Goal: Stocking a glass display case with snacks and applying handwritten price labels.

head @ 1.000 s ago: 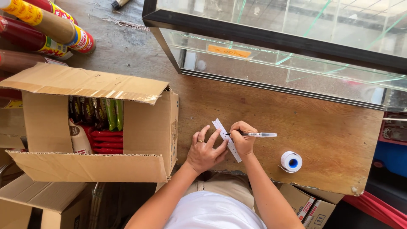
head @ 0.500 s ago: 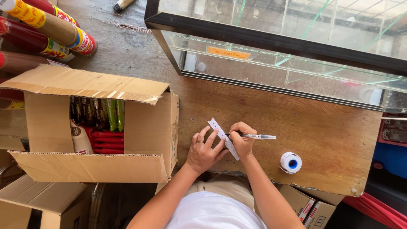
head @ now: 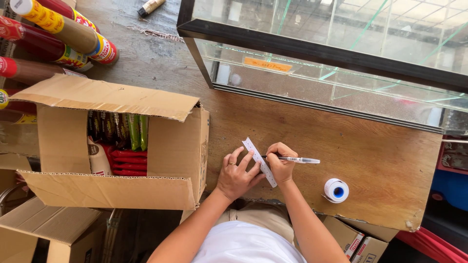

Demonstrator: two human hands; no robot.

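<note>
Label strip (head: 259, 161), white, narrow, lying slantwise on the wooden counter (head: 370, 156) between both hands.
Left hand (head: 237, 176) lies flat with fingers spread, pinning the strip's near side without gripping it; right hand (head: 280, 163) is clenched around a clear pen (head: 295, 159), tip at the strip. Good marking likely needs firm downward pressure and short strokes. Tape roll (head: 337, 190) stands near; open cardboard box (head: 122, 146) of packets sits left.
</note>
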